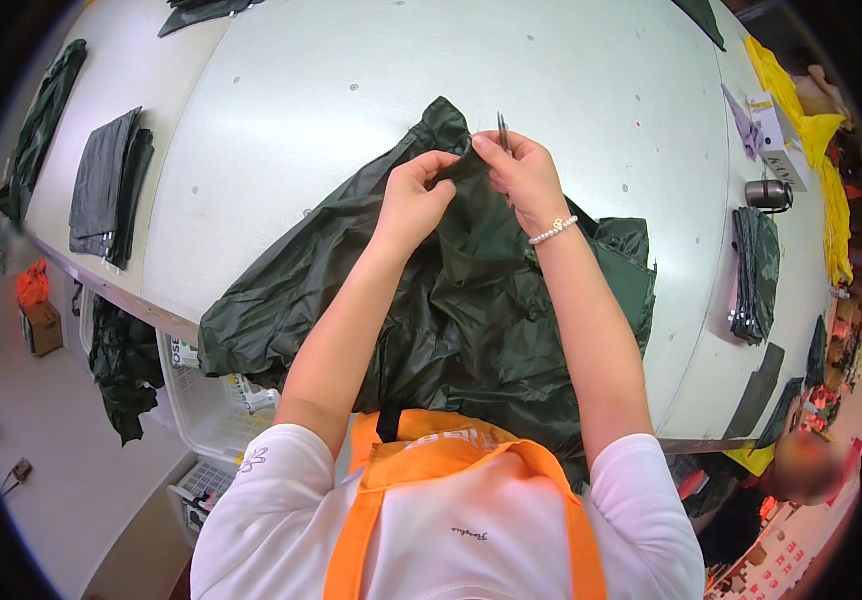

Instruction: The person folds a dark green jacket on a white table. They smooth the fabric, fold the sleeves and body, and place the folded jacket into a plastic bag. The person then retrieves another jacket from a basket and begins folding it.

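A dark green, shiny garment (471,310) lies spread over the white table (351,120) in front of me. My left hand (414,195) pinches a raised fold of the fabric near its top edge. My right hand (523,170), with a white bead bracelet on its wrist, also grips that fold and holds a small pair of thread snips (502,130) whose thin tip points up above the fingers. Both hands meet at the same spot, close to the garment's far corner.
Folded dark garments (106,185) lie at the table's left end, another dark stack (756,275) at the right beside a metal cup (769,194) and a small white box (781,140). Yellow fabric (801,110) lines the far right edge. White baskets (216,410) stand below the table's left side.
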The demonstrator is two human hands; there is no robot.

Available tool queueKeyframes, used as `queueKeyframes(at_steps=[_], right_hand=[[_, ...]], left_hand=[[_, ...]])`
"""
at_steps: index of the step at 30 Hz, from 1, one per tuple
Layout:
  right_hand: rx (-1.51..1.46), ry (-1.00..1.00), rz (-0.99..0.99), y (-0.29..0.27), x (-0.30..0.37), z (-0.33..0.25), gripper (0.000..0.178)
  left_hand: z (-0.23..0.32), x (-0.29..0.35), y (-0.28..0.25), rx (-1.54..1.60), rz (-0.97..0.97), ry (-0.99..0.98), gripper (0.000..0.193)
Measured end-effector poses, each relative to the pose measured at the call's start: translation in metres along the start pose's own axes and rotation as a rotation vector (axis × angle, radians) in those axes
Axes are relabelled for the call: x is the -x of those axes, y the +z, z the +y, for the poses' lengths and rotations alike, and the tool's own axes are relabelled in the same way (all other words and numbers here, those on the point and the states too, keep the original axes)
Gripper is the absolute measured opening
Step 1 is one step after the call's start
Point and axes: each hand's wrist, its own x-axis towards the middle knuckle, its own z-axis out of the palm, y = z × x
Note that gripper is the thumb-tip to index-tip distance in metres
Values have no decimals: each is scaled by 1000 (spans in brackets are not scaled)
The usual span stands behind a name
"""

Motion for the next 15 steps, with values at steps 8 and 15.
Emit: queueKeyframes(at_steps=[8,15], right_hand=[[154,-79,40,3,11,1,12],[232,-162,52,1,16,1,12]], left_hand=[[20,-4,4,-138,109,177,33],[23,-2,3,-214,43,197,23]])
